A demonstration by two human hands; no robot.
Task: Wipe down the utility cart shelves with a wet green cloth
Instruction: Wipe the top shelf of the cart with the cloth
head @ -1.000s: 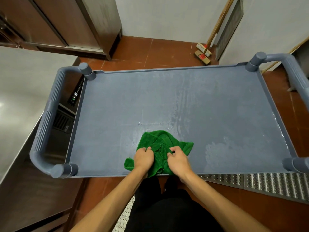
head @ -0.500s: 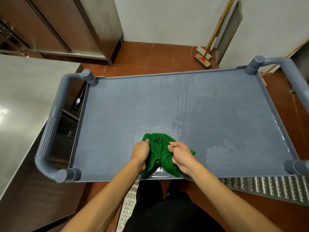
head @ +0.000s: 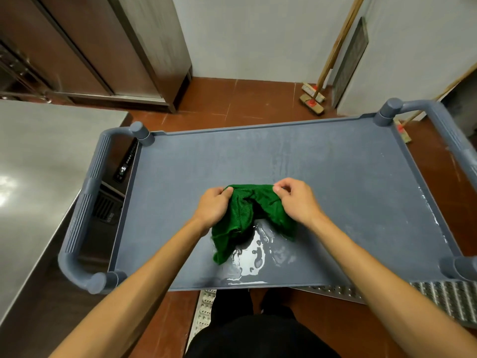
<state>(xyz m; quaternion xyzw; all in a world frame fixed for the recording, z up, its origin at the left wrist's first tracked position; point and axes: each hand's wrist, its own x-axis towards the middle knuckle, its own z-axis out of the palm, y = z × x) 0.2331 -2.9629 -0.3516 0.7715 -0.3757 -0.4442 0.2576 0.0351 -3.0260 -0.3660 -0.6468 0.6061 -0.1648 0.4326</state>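
A wet green cloth (head: 245, 215) hangs bunched over the near middle of the grey utility cart's top shelf (head: 335, 177). My left hand (head: 213, 206) grips the cloth's top left edge and my right hand (head: 296, 200) pinches its top right edge. The cloth's lower part droops down toward the shelf. Under it lies a shiny puddle of water (head: 255, 257) by the shelf's front edge.
The cart has ribbed grey handles at the left (head: 82, 210) and right (head: 449, 135). A steel counter (head: 33, 177) stands close on the left. Brooms (head: 313, 99) lean on the back wall. A perforated metal floor grate (head: 444, 298) runs under the cart's front right.
Both hands have lifted the cloth off the shelf and moved it farther from me, spreading its top edge. A puddle of water now shows where the cloth lay.
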